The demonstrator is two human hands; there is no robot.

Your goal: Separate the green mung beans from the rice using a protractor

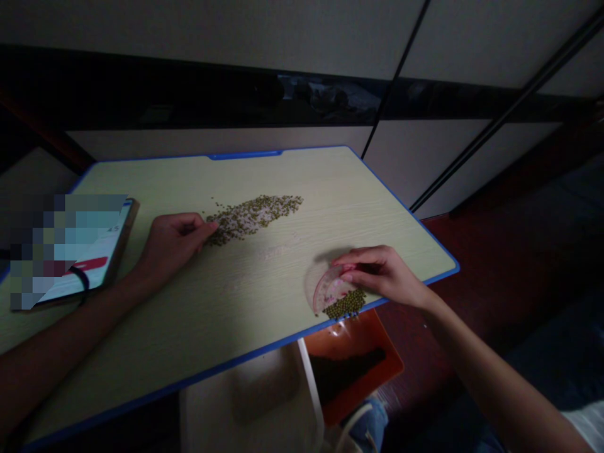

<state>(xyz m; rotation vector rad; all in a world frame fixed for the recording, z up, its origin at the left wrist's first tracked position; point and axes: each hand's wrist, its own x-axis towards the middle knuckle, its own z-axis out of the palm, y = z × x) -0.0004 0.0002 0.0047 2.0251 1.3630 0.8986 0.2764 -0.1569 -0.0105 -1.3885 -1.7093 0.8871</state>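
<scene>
A long pile of small green beans mixed with pale grains (252,214) lies in the middle of a light wooden desk (198,314) with a blue rim. My left hand (174,242) rests at the pile's left end, fingers curled and pinched at the beans. My right hand (384,274) grips a small clear pink dish (328,289) tilted on its side at the desk's near right edge. A small heap of green beans (346,304) lies at the dish's mouth, right at the edge.
A tablet or phone (89,251) with a lit screen lies on the desk's left side. An orange container (353,368) holding dark contents sits below the desk's near edge. White legs of the desk frame stand below. Dark walls and a floor surround the desk.
</scene>
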